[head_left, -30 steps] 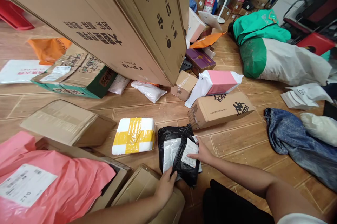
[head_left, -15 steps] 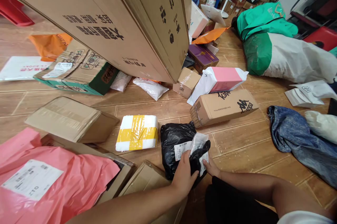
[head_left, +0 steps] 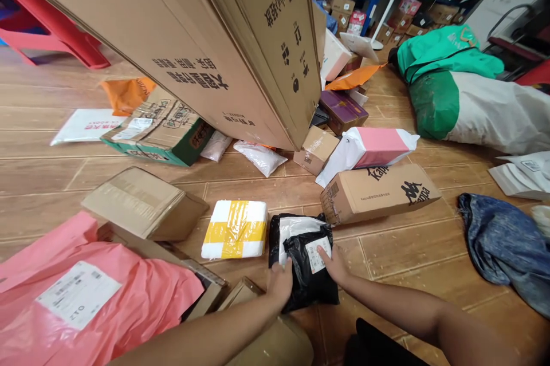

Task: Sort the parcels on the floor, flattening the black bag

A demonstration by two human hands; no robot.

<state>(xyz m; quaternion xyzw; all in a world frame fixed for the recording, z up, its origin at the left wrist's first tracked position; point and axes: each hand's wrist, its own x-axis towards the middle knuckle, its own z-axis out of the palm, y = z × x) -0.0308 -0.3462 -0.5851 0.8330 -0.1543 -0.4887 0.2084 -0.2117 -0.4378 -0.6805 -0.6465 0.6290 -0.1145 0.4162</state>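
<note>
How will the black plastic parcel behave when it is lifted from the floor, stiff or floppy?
The black plastic parcel will probably sag and fold, since its wrap is wrinkled and bulges unevenly. The glossy film may be a little slippery, so gripping it at both sides, as the left hand and right hand do, seems wise. It has no round shape, so rolling is unlikely.

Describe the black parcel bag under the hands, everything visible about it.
The black parcel bag is a crumpled, glossy plastic mailer lying flat on the wooden floor. A white sheet sits at its upper left, and a small white printed label at its right, its text too small to read. The left hand grips its left edge; the right hand presses its right side by the label. A white and yellow taped parcel lies close beside it.
</note>
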